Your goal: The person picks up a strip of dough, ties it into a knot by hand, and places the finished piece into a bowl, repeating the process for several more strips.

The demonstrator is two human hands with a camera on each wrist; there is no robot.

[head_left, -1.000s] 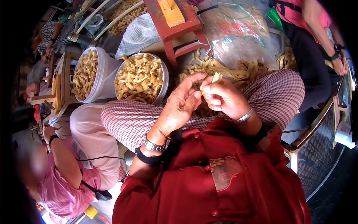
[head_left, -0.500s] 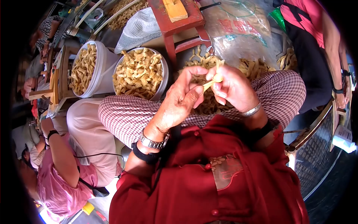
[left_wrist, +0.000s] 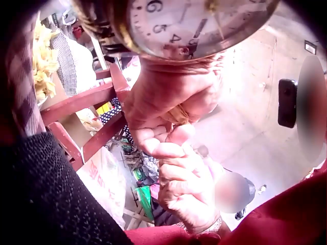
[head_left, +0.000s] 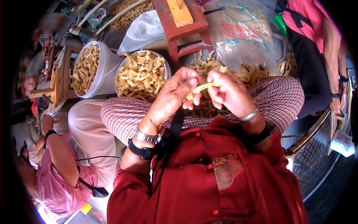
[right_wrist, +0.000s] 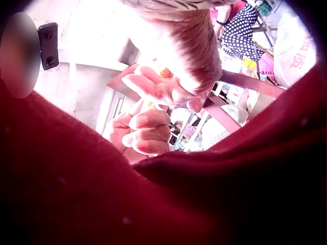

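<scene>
A limp, yellowish-tan strip (head_left: 202,88) with a fibrous look runs between the two hands, in front of the lap. My left hand (head_left: 172,95) pinches one end between thumb and fingers. At the other end, my right hand (head_left: 234,94) grips it, and a short tip sticks out above the index finger. In the left wrist view a bit of the strip (left_wrist: 179,114) shows in the left hand, close to the right hand (left_wrist: 186,191). Loose strips (head_left: 253,74) and a pile of knotted pieces lie just beyond the hands, partly hidden by them.
Two white buckets (head_left: 107,71) full of knotted pieces stand ahead to the left. A red stool (head_left: 185,30) with a wooden block is beyond, beside a clear plastic bag (head_left: 242,33). People sit close on the left (head_left: 61,171) and at the right (head_left: 326,56).
The hands were close together a second ago, then drew slightly apart with a knot showing at the right fingers. Now the strip spans the gap, and the left hand has turned.
</scene>
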